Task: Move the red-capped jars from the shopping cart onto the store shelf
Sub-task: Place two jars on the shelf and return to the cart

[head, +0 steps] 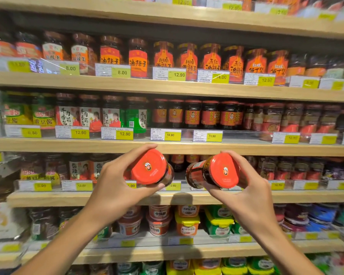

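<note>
Two glass jars are held up in front of the store shelf (167, 197), one in each hand, both tipped so that their round red caps face the camera. The left jar (152, 167) is grasped around its body by the left hand (117, 181); its smooth cap bears a small oval portrait emblem and faint print too small to read. The right jar (213, 171), wrapped in a red label over dark, oily contents, is gripped likewise by the right hand (248, 187). The shelf boards are of pale wood grain, fronted by clear plastic rails with yellow price tags (124, 134) on which 12.90, 16.90 and 11.90 can be read. Similar red-labelled portrait jars (193, 115) are ranged on the board above the hands.
</note>
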### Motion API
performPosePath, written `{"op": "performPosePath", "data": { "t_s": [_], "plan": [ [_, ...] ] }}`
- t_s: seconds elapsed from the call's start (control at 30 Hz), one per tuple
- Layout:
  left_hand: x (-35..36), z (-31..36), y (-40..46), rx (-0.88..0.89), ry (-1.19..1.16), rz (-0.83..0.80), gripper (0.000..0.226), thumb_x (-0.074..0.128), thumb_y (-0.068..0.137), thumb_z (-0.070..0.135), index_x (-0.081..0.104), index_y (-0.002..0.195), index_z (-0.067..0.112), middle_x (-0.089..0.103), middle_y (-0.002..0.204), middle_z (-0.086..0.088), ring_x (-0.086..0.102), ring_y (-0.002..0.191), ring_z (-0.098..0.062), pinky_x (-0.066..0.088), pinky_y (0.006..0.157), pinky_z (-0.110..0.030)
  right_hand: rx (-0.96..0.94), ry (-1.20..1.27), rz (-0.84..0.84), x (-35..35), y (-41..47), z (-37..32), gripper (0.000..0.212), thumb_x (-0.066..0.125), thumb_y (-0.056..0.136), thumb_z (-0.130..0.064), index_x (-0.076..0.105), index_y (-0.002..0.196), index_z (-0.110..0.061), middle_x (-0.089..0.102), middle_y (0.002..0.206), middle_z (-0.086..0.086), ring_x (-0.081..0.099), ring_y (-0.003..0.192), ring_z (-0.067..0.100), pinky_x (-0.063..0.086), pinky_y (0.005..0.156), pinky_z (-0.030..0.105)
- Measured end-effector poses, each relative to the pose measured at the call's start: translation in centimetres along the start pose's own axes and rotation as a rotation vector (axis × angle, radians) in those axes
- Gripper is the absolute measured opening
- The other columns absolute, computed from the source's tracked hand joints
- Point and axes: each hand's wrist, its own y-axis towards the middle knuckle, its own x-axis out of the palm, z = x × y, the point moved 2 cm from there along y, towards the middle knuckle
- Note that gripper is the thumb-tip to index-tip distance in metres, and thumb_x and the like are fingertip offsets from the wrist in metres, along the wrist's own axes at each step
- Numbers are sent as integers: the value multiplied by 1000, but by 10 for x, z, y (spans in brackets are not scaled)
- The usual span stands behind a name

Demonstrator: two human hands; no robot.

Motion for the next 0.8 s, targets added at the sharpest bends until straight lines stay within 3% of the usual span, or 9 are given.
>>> {"op": "performPosePath", "data": {
  "t_s": [0.13, 0.37, 0.53, 0.7, 0.8],
  "plan": [
    [1, 7, 9, 22, 12, -3, 83, 94, 60, 35, 58, 135, 36, 66, 126, 18, 63, 118, -5, 53, 96, -23, -54, 19, 14, -5, 12, -3, 69, 87, 63, -46, 61, 125, -32, 68, 107, -28, 67, 98, -5, 51, 83, 11],
    [0, 19, 27, 50, 1, 55, 83, 94, 59, 26, 59, 135, 30, 65, 127, 17, 63, 117, -3, 53, 97, -24, -103, 145, 80, -10, 45, -6, 71, 94, 65, -29, 61, 127, -27, 70, 110, -13, 69, 101, 9, 58, 90, 34],
    [-8, 25, 36, 68, 4, 126, 83, 94, 59, 21, 59, 134, 28, 66, 128, 14, 64, 115, -5, 52, 94, -18, -172, 150, 183, 5, 84, -11, 70, 94, 67, -31, 61, 127, -20, 67, 116, -15, 64, 106, -1, 53, 91, 22],
    [-19, 26, 37, 77, 30, 139, 82, 94, 59, 24, 59, 134, 28, 66, 127, 14, 65, 115, -8, 53, 93, -19, -170, 117, 239, 29, 118, -1, 75, 94, 66, -35, 59, 131, -21, 62, 111, -29, 60, 100, -15, 47, 88, 10],
    [-27, 27, 34, 80, 56, 146, 81, 93, 59, 25, 60, 133, 28, 66, 126, 17, 64, 115, -5, 54, 93, -20, -164, 77, 210, 38, 133, 7, 77, 93, 66, -37, 58, 133, -23, 64, 111, -24, 62, 100, -10, 48, 87, 9]
  ]
}}
